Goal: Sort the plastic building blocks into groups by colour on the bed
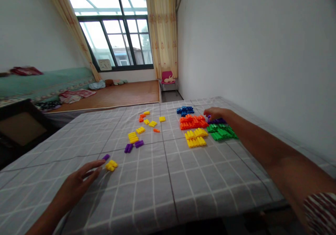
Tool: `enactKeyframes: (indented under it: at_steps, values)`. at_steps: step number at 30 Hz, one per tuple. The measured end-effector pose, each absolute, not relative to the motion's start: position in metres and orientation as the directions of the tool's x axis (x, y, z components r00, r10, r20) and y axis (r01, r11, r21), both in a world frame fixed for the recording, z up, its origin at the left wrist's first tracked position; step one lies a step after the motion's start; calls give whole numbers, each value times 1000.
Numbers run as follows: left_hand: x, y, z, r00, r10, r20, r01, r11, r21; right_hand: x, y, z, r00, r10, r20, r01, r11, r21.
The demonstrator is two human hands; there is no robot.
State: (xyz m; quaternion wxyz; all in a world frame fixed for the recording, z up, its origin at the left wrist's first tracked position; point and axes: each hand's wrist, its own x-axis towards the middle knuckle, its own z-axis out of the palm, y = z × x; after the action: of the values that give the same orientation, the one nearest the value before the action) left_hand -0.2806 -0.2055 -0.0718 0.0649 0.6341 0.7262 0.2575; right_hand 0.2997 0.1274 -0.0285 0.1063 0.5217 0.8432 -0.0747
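Note:
At the lower left, my left hand (82, 179) is open, palm sideways, its fingers stretched out and the thumb apart. Its fingertips reach a small purple plastic tube piece (105, 157), beside a little cluster of yellow pieces (111, 165). My right hand (216, 113) reaches over to the far right, fingers bent down and closed around a purple piece (209, 117) at the purple pile (217, 120), which the hand and forearm partly hide. Around it lie sorted piles of green pieces (222, 132), orange pieces (191, 122), yellow pieces (195, 137) and blue pieces (185, 110).
Loose yellow pieces (133, 137), purple pieces (128, 148) and orange pieces (156, 130) are scattered left of the middle on the checked tablecloth (147, 179). A white wall (249, 46) runs along the right. Beyond the table are a bed (131, 93) and a pink chair (167, 76).

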Motion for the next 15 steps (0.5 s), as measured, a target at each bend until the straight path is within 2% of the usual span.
enactKeyframes:
  at_steps: [3, 5, 10, 15]
  values:
    - [-279, -208, -69, -203, 969, 144, 819, 87, 567, 298, 123, -24, -404, 860, -313, 905, 426, 2]
    - [-278, -210, -67, -246, 963, 110, 788, 132, 601, 295, 118, -24, -372, 871, -321, 915, 402, 30]
    - [-275, -214, -69, -331, 943, 33, 748, 240, 619, 286, 108, -22, -271, 922, -275, 934, 321, 155]
    - [-278, -214, -76, -339, 940, 29, 747, 251, 615, 280, 100, -19, -236, 941, -244, 931, 291, 221]
